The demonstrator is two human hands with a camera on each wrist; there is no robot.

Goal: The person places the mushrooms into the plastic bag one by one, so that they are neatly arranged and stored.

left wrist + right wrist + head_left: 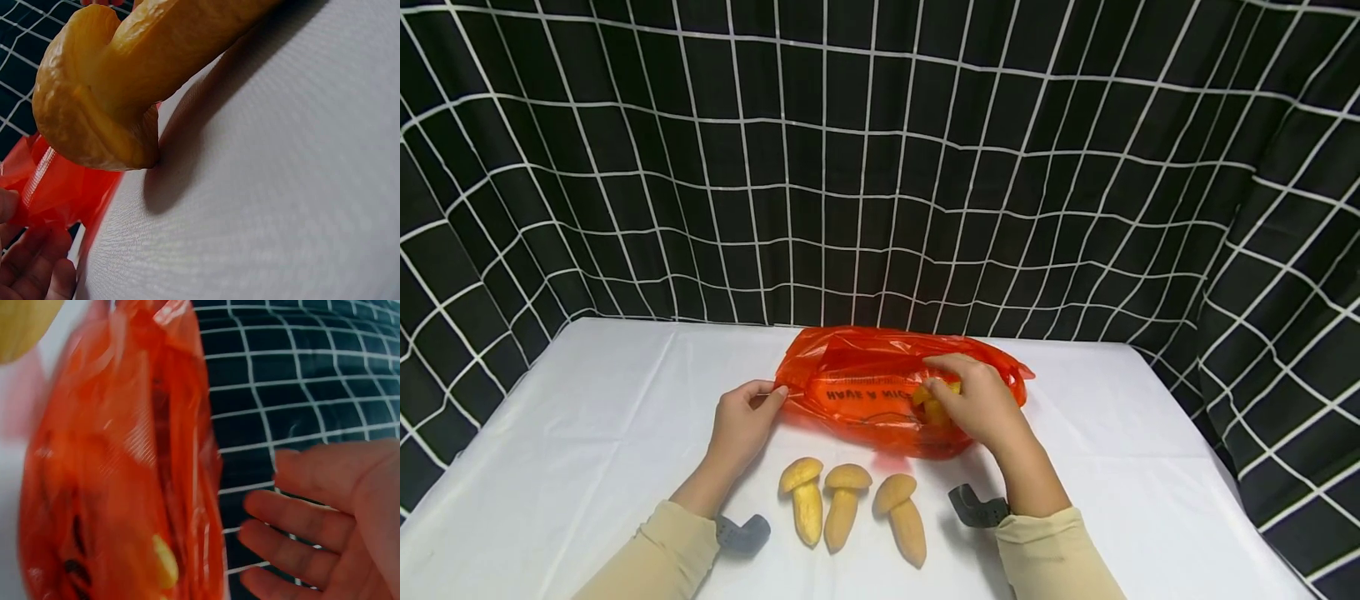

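Note:
An orange plastic bag [865, 400] lies on the white table [587, 417]. My left hand [760, 400] pinches the bag's left edge; in the left wrist view its fingers [34, 265] sit under the orange film [56, 187]. My right hand [955, 387] hovers at the bag's right side with relaxed fingers [300, 519] that hold nothing. A yellow piece [931, 404] shows through the bag [119, 487] beside that hand, and again as a yellow spot [164, 562]. Three yellow mushroom-shaped toys [844, 504] lie in a row near the front.
A black curtain with a white grid [880, 167] closes the back and both sides. One mushroom toy [125, 75] fills the top of the left wrist view. Grey wrist mounts [977, 507] sit on both sleeves. Bare tabletop stretches to the left and right.

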